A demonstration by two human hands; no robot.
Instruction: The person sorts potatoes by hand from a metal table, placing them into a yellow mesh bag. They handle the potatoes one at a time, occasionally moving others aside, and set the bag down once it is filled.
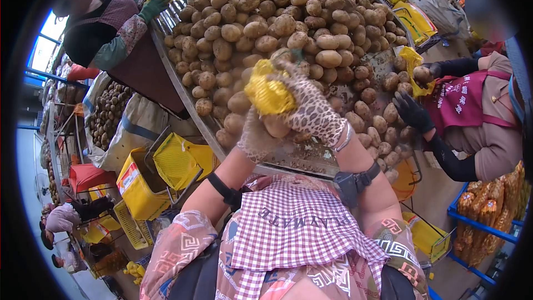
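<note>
My left hand (258, 138), in a spotted glove, is closed around a brown potato (276, 126) just over the near edge of the metal sorting table (266, 168). A bunched yellow mesh cloth (270, 90) covers that potato's upper side and hides most of my left fingers. My right hand (315, 103), in a leopard-print glove, grips the cloth from the right, its fingers curled toward the potato pile and somewhat blurred. Beyond both hands rises a large heap of soil-dusted potatoes (266, 16).
At left, a person in green gloves (155, 4) holds something yellow. A person in dark gloves (413, 112) handles potatoes at right, near a yellow mesh cloth (412, 66). Yellow baskets (141, 180) stand lower left beside a potato sack (116, 122). Filled net bags (488, 211) sit on a blue rack.
</note>
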